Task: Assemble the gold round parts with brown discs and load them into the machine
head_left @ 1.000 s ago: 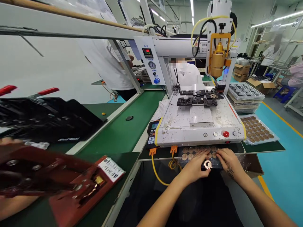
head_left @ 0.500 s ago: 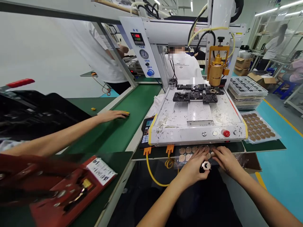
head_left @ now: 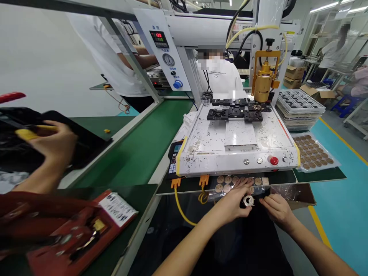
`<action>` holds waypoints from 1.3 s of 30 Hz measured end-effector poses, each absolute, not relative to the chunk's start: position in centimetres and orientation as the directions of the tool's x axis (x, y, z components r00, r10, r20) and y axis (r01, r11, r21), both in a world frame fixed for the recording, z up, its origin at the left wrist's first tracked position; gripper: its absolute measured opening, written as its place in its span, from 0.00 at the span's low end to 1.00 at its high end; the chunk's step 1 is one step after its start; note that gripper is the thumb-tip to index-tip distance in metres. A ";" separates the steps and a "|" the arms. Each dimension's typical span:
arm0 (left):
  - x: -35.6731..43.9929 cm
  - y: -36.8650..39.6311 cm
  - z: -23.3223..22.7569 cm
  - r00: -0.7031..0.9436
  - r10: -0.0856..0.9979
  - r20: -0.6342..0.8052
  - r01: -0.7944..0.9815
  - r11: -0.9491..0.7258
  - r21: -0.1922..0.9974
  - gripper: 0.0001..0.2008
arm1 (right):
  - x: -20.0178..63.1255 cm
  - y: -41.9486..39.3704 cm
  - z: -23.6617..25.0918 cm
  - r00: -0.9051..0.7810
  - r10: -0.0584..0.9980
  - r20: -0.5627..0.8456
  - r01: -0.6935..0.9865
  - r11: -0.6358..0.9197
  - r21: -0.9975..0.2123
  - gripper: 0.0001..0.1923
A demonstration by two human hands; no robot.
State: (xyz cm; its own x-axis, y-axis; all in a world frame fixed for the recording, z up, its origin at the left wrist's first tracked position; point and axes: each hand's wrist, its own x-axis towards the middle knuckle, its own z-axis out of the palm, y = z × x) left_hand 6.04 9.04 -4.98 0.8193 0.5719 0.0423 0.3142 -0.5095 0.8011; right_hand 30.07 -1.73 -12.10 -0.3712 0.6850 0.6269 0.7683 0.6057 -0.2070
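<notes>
My left hand pinches a small round metal ring part just below the front edge of a white dispensing machine. My right hand sits right of the part with fingers curled, close to it; whether it touches it I cannot tell. Under both hands lies a clear plastic tray of round brown discs, partly hidden by my fingers. On the machine bed stand black fixtures beneath a brass dispensing head.
A co-worker's hand at the left holds a yellow tool over a black jig. A red clamp fixture lies at the lower left, a green conveyor belt beside it. Disc trays and stacked trays sit right. People stand behind.
The co-worker's arm drew back from the green belt to the black jig at the left. My right hand slid down and away from the disc tray. The view tilted slightly.
</notes>
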 end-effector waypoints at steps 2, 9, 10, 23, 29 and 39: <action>6.3 9.0 -5.0 0.800 0.598 0.040 0.326 -0.491 0.808 0.16 | 29.8 -3.2 -11.1 -0.321 0.725 0.609 0.779 0.568 -0.267 0.13; 8.6 10.3 -5.7 0.724 0.666 0.179 0.341 -0.572 0.746 0.14 | 30.3 -4.5 -7.9 0.242 0.947 0.214 0.528 0.057 -0.847 0.11; 8.8 10.5 -5.6 0.723 0.665 0.190 0.349 -0.588 0.730 0.14 | 30.4 -4.4 -7.5 0.293 0.946 0.142 0.459 -0.009 -0.888 0.13; 6.3 5.9 -1.9 0.540 0.841 0.041 0.141 -0.139 0.980 0.16 | 28.8 -1.8 -2.4 0.302 0.946 -0.114 -0.064 -0.099 -0.993 0.23; 4.7 3.6 0.3 0.515 0.797 -0.316 -0.297 0.512 0.806 0.28 | 27.1 -1.0 -0.6 0.175 0.975 -0.136 -0.147 -0.111 -0.983 0.23; 3.1 1.5 1.6 0.473 0.810 -0.348 -0.430 0.557 0.711 0.27 | 25.3 -1.5 -0.1 -0.067 0.981 -0.181 -0.255 -0.192 -0.948 0.20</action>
